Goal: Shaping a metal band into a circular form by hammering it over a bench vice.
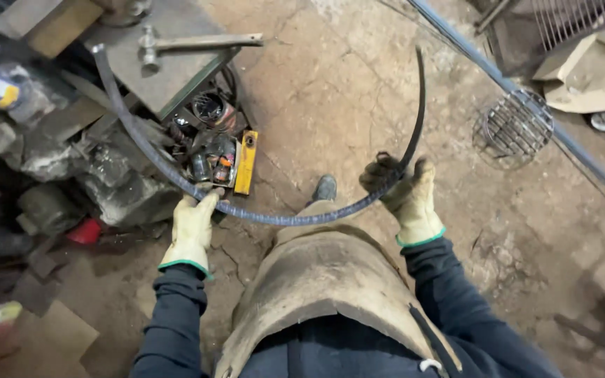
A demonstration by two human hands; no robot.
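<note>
While a hammer (176,44) is lying on the steel bench (169,77), the gloved left hand (192,227) is wrapping its fingers around the curved metal strip (274,218), which is arcing over the raised knee (323,245) to the right hand (402,192), fingers clamping it likewise.

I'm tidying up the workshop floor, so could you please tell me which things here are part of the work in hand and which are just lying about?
In hand:
- curved metal strip
- left hand, gloved, gripping it
- right hand, gloved, gripping it

Lying about:
- hammer on the metal table
- yellow level
- round wire grate
- cardboard
</note>
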